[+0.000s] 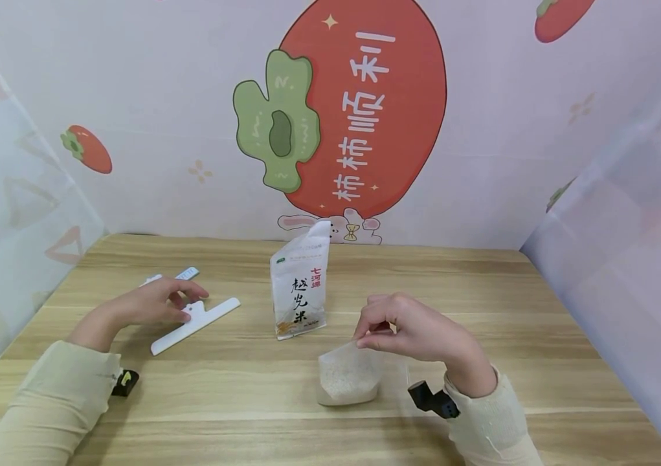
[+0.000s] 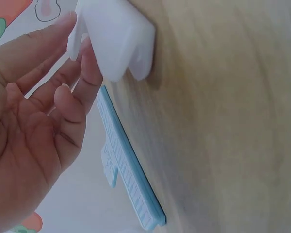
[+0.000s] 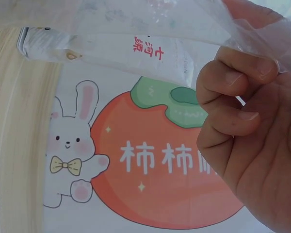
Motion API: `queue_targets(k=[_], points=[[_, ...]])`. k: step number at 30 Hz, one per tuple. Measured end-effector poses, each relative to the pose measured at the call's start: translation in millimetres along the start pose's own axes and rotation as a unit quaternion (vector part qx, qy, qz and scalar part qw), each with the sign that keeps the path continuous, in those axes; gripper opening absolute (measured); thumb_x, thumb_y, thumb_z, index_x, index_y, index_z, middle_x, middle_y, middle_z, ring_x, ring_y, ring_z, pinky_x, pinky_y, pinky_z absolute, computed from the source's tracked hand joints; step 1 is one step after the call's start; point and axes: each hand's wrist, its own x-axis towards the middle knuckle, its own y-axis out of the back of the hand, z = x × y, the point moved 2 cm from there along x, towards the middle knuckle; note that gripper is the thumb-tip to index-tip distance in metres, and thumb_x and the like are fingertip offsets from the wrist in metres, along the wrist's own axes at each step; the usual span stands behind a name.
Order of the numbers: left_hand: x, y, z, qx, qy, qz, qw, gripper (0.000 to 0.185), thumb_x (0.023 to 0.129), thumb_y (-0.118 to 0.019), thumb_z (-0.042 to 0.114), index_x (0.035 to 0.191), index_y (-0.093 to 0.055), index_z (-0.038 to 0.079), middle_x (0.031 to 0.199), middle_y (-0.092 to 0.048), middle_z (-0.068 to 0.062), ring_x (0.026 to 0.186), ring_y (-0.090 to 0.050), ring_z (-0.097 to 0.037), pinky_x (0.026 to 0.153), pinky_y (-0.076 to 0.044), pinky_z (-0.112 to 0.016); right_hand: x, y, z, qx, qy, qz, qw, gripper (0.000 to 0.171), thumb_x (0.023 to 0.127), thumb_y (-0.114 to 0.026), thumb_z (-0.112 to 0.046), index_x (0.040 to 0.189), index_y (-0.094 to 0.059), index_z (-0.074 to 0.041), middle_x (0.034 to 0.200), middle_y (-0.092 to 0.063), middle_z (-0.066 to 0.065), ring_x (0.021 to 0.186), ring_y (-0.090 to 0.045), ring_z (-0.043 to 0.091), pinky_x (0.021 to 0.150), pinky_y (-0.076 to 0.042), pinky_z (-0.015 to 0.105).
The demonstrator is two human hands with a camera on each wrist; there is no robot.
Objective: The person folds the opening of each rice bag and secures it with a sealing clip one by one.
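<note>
The left hand is laid low over the left part of the wooden desk, its fingers only loosely bent, and the broad hinge end of a white sealing clip is touched by the fingertips; in the left wrist view the clip's thick end is seen pressed between the fingers and the desk, though a full grip around it cannot be confirmed. The long bar of that clip is stretched diagonally across the desk towards the person. A second, pale blue clip is lain just beyond the left hand, close beside the white one and flat on the desk. The right hand is held above the near middle of the desk with its fingers curled together, and the top edge of a small clear plastic bag is pinched between thumb and fingertips. The bag, filled with white grains, is rested on the desk directly below that hand, its lower part bulging. A taller printed rice packet is stood upright behind it, between the two hands and touched by neither. The hands are kept well apart.
</note>
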Motion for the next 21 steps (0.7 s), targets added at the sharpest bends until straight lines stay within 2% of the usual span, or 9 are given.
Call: queue_targets(k=[6,12,21], points=[[-0.5,-0.2,-1.3,0.002,0.005,0.003,1.0,0.038,0.086,-0.075,0.012,0.12,-0.066,0.001,0.11,-0.07,-0.009,0.097,-0.06,-0.015,0.08,-0.05,-0.025,-0.3,-1.2,0.0,0.008,0.0,0.004,1.0,0.003,0.091,-0.072,-0.014,0.09,-0.074,-0.014,0.073,-0.057,-0.007,0.072,-0.046,0.0,0.059,-0.042,0.016],[-2.3,-1.0,-1.1,-0.009,0.004,0.009,0.9999,0.027,0.085,-0.076,0.013,0.107,-0.069,-0.001,0.093,-0.068,-0.002,0.081,-0.055,-0.005,0.071,-0.049,-0.022,-0.1,-1.8,0.1,0.011,0.007,0.01,1.0,0.005,0.09,-0.072,-0.01,0.089,-0.075,-0.014,0.073,-0.058,-0.007,0.072,-0.046,0.001,0.059,-0.043,0.017],[-3.4,-1.3,1.6,-0.025,0.018,0.014,0.9994,0.023,0.086,-0.076,0.012,0.102,-0.065,0.001,0.093,-0.066,-0.005,0.081,-0.055,-0.011,0.069,-0.048,-0.023,0.2,-0.9,0.1,0.008,0.007,0.01,1.0,0.005,0.091,-0.072,-0.011,0.089,-0.075,-0.014,0.073,-0.058,-0.007,0.072,-0.046,0.0,0.06,-0.042,0.017]])
